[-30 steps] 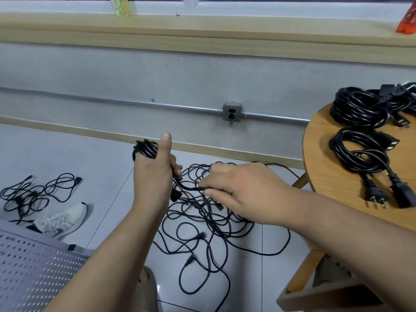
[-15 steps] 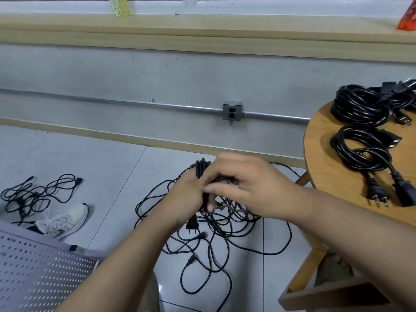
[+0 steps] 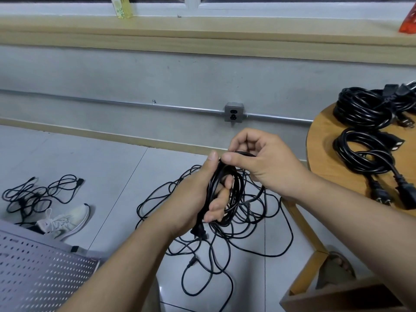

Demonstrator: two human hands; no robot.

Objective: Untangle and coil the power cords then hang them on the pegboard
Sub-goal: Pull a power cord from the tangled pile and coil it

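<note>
Head view looks down on both hands working above the floor. The left hand [image 3: 195, 199] grips a half-made coil [image 3: 235, 185] of black power cord, fingers curled through its loops and thumb up along the side. A plug [image 3: 199, 231] hangs just below the palm. The right hand [image 3: 261, 167] pinches the running strand between thumb and forefinger at the top of the coil, where a fresh loop would be laid. From the coil the cord drops into a loose tangle [image 3: 243, 242] spread over the floor tiles beneath. Finished coils [image 3: 360, 152] lie on the round wooden worktop [image 3: 324, 154] at right. A smaller tangle [image 3: 33, 194] lies well apart at left, near a white shoe [image 3: 65, 221]. The pegboard [image 3: 33, 278] lies at lower left, and no cord shows on the part in view.

The step in hand looks like winding the next loop. To do it well, each loop should match the size of those already held. The right hand should slide back along the strand to gather slack and let the cord roll between the fingers so the loops lie flat. The left grip should ease only enough to admit the new turn. A gentle pull is best, since crossed strands below could cinch into a knot. At a snag, lift the crossing free rather than tug.
</note>
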